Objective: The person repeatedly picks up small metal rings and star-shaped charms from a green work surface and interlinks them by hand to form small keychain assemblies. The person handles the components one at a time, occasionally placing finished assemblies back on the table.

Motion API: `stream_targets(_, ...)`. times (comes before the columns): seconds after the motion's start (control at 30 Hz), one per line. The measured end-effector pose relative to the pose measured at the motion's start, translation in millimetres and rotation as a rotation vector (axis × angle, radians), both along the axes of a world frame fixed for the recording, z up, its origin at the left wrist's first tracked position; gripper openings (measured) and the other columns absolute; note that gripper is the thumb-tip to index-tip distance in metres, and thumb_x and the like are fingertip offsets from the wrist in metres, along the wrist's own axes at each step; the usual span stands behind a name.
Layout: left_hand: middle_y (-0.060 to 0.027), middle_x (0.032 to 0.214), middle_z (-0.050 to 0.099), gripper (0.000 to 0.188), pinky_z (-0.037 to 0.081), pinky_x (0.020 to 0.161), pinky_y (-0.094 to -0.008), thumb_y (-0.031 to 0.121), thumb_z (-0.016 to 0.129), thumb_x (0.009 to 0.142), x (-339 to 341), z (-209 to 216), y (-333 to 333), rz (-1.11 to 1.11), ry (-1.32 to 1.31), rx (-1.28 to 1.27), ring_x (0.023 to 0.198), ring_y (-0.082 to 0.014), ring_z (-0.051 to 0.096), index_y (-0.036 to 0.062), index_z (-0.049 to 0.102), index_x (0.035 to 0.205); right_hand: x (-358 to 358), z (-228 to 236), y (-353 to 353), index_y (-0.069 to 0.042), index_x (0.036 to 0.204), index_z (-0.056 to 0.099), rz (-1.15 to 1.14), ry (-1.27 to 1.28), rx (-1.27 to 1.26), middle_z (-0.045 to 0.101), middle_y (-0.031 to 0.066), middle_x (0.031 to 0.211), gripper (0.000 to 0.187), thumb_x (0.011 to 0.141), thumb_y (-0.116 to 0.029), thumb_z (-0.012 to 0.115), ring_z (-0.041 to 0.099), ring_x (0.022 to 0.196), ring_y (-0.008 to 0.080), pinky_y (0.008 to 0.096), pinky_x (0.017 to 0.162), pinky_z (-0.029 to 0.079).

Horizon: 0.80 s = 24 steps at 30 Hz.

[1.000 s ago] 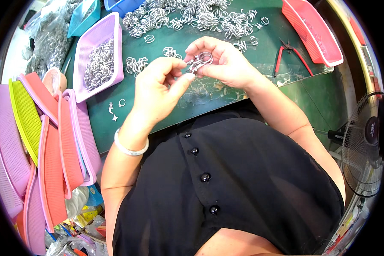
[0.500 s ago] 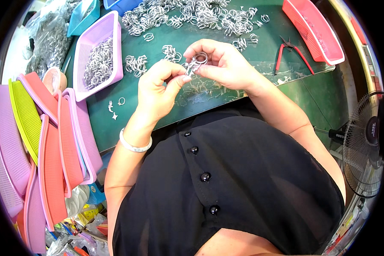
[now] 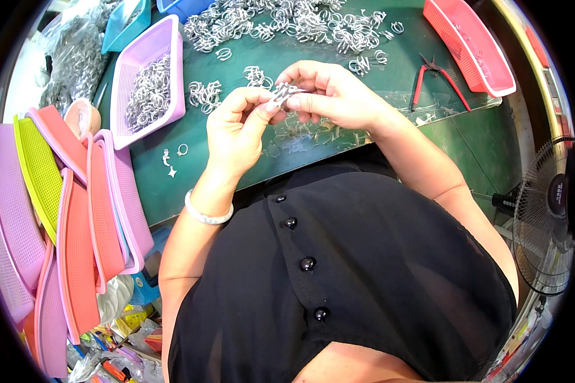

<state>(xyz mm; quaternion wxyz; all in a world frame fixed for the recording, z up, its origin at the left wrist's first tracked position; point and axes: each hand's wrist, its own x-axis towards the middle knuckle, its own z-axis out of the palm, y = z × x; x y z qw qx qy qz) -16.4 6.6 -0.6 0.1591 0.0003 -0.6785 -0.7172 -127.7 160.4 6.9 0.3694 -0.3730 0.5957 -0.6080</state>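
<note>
Between my two hands, above the near edge of the green table, is a small silver ring with a branching top. My left hand pinches it between thumb and forefinger. From the other side my right hand grips it the same way, thumb nearest me and fingers curled behind. Parts of the ring are hidden by the fingertips. Just beyond my hands lies a small cluster of silver rings, and another ring cluster sits left of it. A star-shaped piece and a thin ring lie nearer, on the left.
A large heap of silver rings covers the table's far side. A lilac basket of rings stands left. Red-handled pliers and a red basket are at right. Stacked baskets fill the left; a fan stands right.
The ring has been turned in my fingers: its round loop, open to view before, now shows as a narrow tilted shape. My hands have drawn slightly closer together.
</note>
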Motion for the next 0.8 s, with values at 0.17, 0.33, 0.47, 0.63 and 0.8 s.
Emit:
stream_targets(0.17, -0.0088, 0.083, 0.063, 0.007, 0.051, 0.065, -0.0239, 0.002, 0.055, 0.085, -2.9, -1.3, 0.5, -0.016, -0.023, 0.214, 0.072, -0.0138, 0.062, 0.0001, 0.055, 0.092, -0.8, 3.6, 0.3, -0.002, 0.108, 0.051, 0.033, -0.077, 0.026, 0.061, 0.0022, 0.082, 0.027, 0.087, -0.019, 0.055, 0.053, 0.062, 0.0054, 0.0194, 0.053, 0.042)
stream_targets(0.33, -0.0096, 0.083, 0.063, 0.008, 0.052, 0.067, -0.0272, 0.005, 0.053, 0.087, -3.6, -10.0, 1.7, -0.057, -0.075, 0.477, 0.073, -0.0168, 0.063, 0.0024, 0.053, 0.094, -3.3, -2.4, -0.5, -0.002, 0.107, 0.052, 0.024, -0.078, -0.009, 0.061, 0.0013, 0.080, 0.026, 0.088, -0.020, 0.054, 0.054, 0.062, 0.0060, 0.0195, 0.053, 0.042)
stream_targets(0.47, -0.0095, 0.085, 0.063, 0.008, 0.052, 0.068, -0.0278, 0.005, 0.053, 0.087, -3.6, -12.1, 5.3, -0.063, -0.057, 0.559, 0.075, -0.0172, 0.063, 0.0030, 0.053, 0.095, -2.6, -2.4, -1.5, -0.002, 0.105, 0.053, 0.001, -0.092, -0.051, 0.060, 0.0010, 0.082, 0.024, 0.088, -0.018, 0.053, 0.054, 0.064, 0.0057, 0.0193, 0.055, 0.042)
stream_targets(0.63, -0.0095, 0.086, 0.063, 0.008, 0.052, 0.069, -0.0278, 0.004, 0.053, 0.087, -3.0, -16.3, 5.7, -0.057, -0.037, 0.495, 0.075, -0.0172, 0.063, 0.0024, 0.053, 0.094, -0.3, -4.9, -4.3, -0.001, 0.104, 0.055, -0.054, -0.098, -0.094, 0.061, 0.0016, 0.085, 0.022, 0.087, -0.015, 0.054, 0.054, 0.071, 0.0052, 0.0191, 0.059, 0.042)
stream_targets(0.8, -0.0089, 0.084, 0.062, 0.008, 0.051, 0.068, -0.0278, 0.007, 0.054, 0.087, 1.3, -13.4, 2.7, -0.077, -0.062, 0.386, 0.073, -0.0166, 0.062, 0.0020, 0.053, 0.093, 3.1, -1.5, -3.7, 0.000, 0.103, 0.056, -0.141, -0.023, -0.078, 0.061, 0.0019, 0.088, 0.022, 0.084, -0.011, 0.056, 0.055, 0.076, 0.0050, 0.0194, 0.064, 0.044)
